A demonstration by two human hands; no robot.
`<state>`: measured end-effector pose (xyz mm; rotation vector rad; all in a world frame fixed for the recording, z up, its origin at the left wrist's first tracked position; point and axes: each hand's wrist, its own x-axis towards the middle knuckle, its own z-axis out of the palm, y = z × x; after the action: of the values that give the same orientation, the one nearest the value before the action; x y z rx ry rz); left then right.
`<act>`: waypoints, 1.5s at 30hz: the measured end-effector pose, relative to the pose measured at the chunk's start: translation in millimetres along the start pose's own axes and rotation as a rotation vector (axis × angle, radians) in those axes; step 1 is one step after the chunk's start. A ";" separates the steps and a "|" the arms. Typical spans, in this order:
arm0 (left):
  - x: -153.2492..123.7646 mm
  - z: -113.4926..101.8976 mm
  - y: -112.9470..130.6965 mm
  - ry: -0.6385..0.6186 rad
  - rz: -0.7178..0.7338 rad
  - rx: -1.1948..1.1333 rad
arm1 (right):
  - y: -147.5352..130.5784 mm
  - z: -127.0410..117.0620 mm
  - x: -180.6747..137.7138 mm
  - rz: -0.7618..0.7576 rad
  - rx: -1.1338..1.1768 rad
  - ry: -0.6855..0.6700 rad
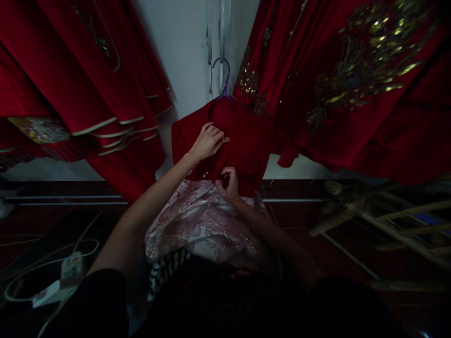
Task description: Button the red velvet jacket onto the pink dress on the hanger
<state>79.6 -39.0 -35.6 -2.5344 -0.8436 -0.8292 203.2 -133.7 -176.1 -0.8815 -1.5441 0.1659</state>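
A red garment top (246, 136) hangs on a purple hanger (222, 77) against the white wall in front of me. My left hand (207, 142) rests on its chest, fingers curled and pinching at a small gold fastening. My right hand (229, 184) is lower, at the garment's hem, fingers closed on a small fastening there. Below the red top hangs a pale pink brocade skirt (202, 220).
Red garments with cream trim (105, 108) hang at the left, red gold-embroidered ones (362, 80) at the right. A white power strip with cables (66, 272) lies on the dark floor at lower left. A light wooden rack (384, 220) stands at the right.
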 end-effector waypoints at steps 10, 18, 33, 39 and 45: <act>5.0 -6.0 -12.8 -0.004 -0.107 -0.002 | -17.6 10.2 154.1 0.044 -0.161 0.024; -13.0 -15.9 -20.2 0.247 -0.539 0.077 | -3.3 -2.1 153.6 0.391 -0.546 -0.127; -38.2 11.4 -70.5 0.148 -0.674 -0.176 | 38.8 -65.0 174.1 0.168 -0.648 -0.084; -38.1 -7.8 -77.6 0.251 -0.791 -0.127 | 46.4 -74.9 177.8 0.254 -0.644 -0.129; -34.6 -46.0 -119.0 0.207 -0.996 -0.151 | 46.5 -92.7 197.7 0.359 -0.711 -0.115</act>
<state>-37.3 15.0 -5.9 -1.9761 -2.0622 -1.4235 322.9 -16.8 -28.2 -1.7364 -1.5537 -0.0893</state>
